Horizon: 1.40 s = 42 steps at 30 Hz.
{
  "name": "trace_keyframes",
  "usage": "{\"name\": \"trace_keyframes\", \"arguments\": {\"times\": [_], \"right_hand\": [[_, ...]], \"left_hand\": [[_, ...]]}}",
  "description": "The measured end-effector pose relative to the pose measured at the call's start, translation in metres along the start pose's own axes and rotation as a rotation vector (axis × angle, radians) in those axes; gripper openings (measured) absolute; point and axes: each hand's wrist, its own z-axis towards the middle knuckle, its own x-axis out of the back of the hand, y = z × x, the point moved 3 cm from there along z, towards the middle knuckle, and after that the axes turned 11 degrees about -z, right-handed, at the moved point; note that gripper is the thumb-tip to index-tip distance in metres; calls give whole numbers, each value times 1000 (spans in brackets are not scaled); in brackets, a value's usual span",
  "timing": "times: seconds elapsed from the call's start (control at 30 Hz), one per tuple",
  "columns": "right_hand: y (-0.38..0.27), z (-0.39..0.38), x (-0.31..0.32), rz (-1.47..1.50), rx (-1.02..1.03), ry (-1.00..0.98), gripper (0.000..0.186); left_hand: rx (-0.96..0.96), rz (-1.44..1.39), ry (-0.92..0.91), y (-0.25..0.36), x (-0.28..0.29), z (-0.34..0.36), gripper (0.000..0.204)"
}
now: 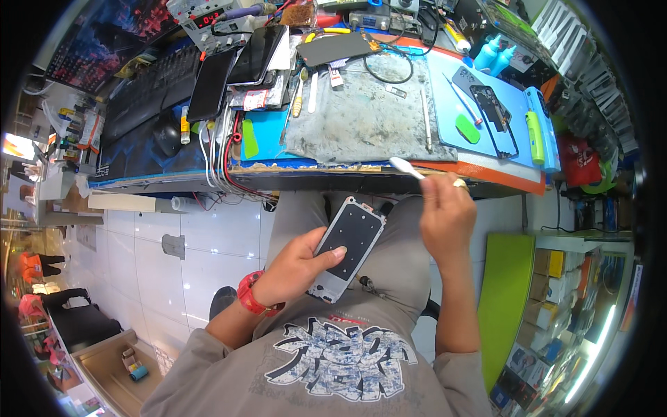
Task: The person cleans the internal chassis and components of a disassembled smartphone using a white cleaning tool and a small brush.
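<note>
My left hand [297, 263] grips an opened phone frame [358, 233] above my lap, its thumb lying across the face. The frame is silver-grey at the edges and ends, with a dark panel dotted with small light spots in the middle. To the right and higher up, my right hand [447, 212] pinches a small white stick [406, 167] with a rounded, wider tip. That tip points up and left at the bench's front edge, apart from the phone frame.
A worn grey work mat [358, 115] covers the bench's middle. Stacked phones [210, 83], a keyboard [149, 87] and a mouse [167, 142] lie left. A blue mat [445, 90] on the right bears a phone frame [506, 132] and a screwdriver [464, 101]. Cables [224, 156] hang over the front edge.
</note>
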Motion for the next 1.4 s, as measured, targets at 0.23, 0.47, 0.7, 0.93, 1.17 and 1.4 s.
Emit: {"name": "trace_keyframes", "arguments": {"times": [0.23,0.47,0.7,0.93,1.17,1.4], "right_hand": [[-8,-26,13,310,106,-225,12],[11,-35,11,361,11,-167,13],[5,-42,2,447,29,-306,9],[6,-38,-5,500,72,-339,13],[1,-39,-2,493,159,-392,12],[3,-47,-10,443,218,-398,11]], "left_hand": [[-28,-51,59,-3,0,2,30],[-101,1,54,2,-2,6,30],[-243,-6,37,-7,7,33,42],[-328,-28,48,-1,6,45,40],[-422,-57,37,8,0,56,40],[-502,-60,59,14,-4,63,38]]}}
